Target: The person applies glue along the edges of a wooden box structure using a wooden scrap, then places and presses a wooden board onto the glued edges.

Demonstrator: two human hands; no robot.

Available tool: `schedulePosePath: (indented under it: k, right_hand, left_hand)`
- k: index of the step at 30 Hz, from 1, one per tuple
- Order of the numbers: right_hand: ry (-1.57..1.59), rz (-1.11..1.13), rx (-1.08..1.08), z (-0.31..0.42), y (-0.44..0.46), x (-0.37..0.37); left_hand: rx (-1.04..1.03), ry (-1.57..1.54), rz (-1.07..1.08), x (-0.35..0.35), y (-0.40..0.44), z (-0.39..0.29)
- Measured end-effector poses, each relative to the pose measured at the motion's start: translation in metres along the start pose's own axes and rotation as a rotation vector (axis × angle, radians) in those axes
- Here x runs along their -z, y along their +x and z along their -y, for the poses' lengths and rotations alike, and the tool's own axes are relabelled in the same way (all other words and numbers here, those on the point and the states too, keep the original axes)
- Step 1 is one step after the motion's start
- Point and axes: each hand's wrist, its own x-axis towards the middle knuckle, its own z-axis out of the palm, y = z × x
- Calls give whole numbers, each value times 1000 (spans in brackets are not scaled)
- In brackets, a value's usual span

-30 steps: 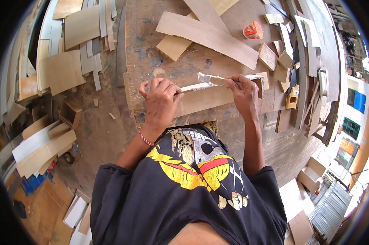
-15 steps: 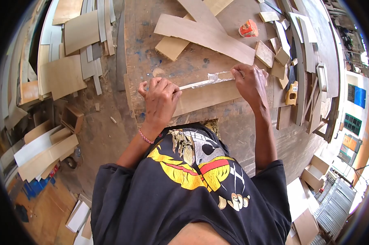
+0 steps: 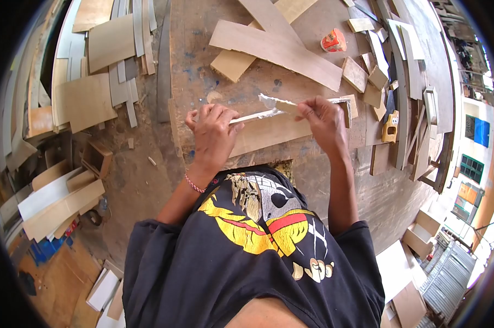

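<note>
My left hand [image 3: 212,135] is closed over the left end of a wooden board [image 3: 277,132] standing on edge at the front of the worktable. White glue [image 3: 252,116] runs along the board's top edge. Between the thumb and fingers of my right hand [image 3: 324,121] is a thin wooden strip [image 3: 285,106], its far tip coated in thick white glue. This strip slants over the board's top edge, its glued tip to the left. Near my right wrist, a short end piece [image 3: 346,112] meets the board's right end.
Long plywood offcuts [image 3: 274,52] lie crossed at the back of the worktable [image 3: 195,71]. A red and white tub [image 3: 333,41] stands near them. To the right are wood blocks [image 3: 355,74] and a yellow-handled saw [image 3: 390,127]. Stacked panels [image 3: 86,101] fill the left side.
My right hand has moved slightly left and down from the board's right end. The glue-coated strip now shows raised at an angle above the edge. My left hand stays in place.
</note>
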Motion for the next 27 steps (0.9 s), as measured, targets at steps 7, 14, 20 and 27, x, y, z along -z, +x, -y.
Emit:
schedulePosePath:
  k: [7, 14, 20, 27]
  right_hand:
    - [361, -51, 58, -26, -41, -58]
    - [94, -261, 353, -27, -55, -82]
    - [146, -298, 366, -40, -58, -97]
    - [92, -399, 340, -52, -58, -91]
  left_hand:
    - [71, 7, 22, 19, -3, 8]
    - [109, 19, 22, 24, -9, 22]
    - [145, 8, 29, 26, -10, 24]
    - [150, 70, 78, 26, -10, 22]
